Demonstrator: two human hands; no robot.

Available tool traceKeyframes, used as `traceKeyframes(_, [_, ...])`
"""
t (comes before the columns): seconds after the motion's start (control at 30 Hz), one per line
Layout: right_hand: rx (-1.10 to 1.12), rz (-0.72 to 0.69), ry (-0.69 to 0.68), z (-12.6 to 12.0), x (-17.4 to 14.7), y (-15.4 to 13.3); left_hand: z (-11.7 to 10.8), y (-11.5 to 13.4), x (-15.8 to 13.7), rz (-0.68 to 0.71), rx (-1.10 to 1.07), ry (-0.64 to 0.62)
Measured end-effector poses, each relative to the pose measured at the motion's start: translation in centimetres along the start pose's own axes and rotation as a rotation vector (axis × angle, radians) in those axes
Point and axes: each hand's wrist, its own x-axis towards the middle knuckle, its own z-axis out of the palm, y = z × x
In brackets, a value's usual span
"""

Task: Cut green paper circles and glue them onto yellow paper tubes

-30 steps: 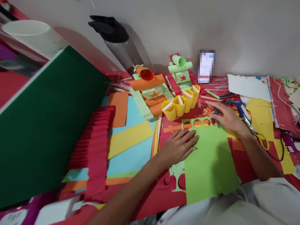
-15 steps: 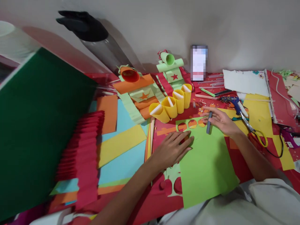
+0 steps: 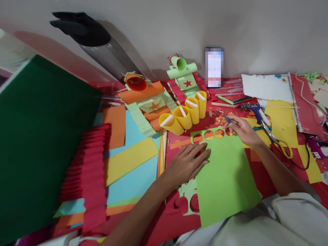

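Observation:
My left hand [image 3: 188,159] lies flat on the left edge of a lime-green paper sheet [image 3: 222,184], fingers stretched out. Several round holes run along the sheet's far edge, with red and orange showing through them. Over the far right corner, my right hand [image 3: 242,130] pinches a short grey stick-like tool [image 3: 227,119] between its fingers, the narrow end tilted up and to the left. Its exact kind cannot be made out. Just beyond the sheet stand several yellow paper loops [image 3: 183,116] with white folded strips inside.
Paper figures, one orange [image 3: 153,102] and one green [image 3: 187,82], lean behind the loops. A phone [image 3: 214,67] is propped on the wall. Scissors [image 3: 282,147] and a blue glue gun [image 3: 252,109] lie right. A dark green board [image 3: 48,136] rises left beside red crepe paper [image 3: 94,177].
My right hand has turned the grey tool from hanging downward to pointing up and left, uncovering another round hole. My left hand stays on the sheet. The view has shifted slightly.

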Motion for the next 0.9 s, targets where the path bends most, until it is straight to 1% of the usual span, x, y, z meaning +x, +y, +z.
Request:
traceKeyframes(0.07, [-0.054,-0.006,0.020,-0.2,0.1,-0.1,0.0,0.0,0.0,0.000,-0.008,0.000])
traceKeyframes(0.2, [-0.053,0.003,0.077,-0.2,0.0,-0.2,0.0,0.0,0.0,0.006,0.000,0.014])
traceKeyframes(0.37, [0.023,0.025,0.131,-0.1,0.2,0.4,-0.1,0.0,0.1,0.016,0.026,0.015])
traceKeyframes(0.53, [0.139,0.047,0.182,-0.5,0.8,1.7,0.1,0.0,-0.1,-0.009,-0.020,0.010])
traceKeyframes(0.6, [0.137,0.038,0.219,-0.6,0.9,1.9,0.1,0.0,-0.1,-0.018,-0.035,0.006])
traceKeyframes(0.67, [0.121,0.040,0.217,-0.7,0.8,1.9,0.0,0.1,-0.1,-0.018,-0.041,0.012])
traceKeyframes(0.77, [0.140,0.059,0.166,-0.7,0.7,1.6,-0.5,0.2,0.1,0.015,-0.053,0.043])
traceKeyframes(0.9, [0.192,0.054,0.184,-0.5,0.7,1.4,-1.1,0.5,0.2,0.124,-0.053,0.106])
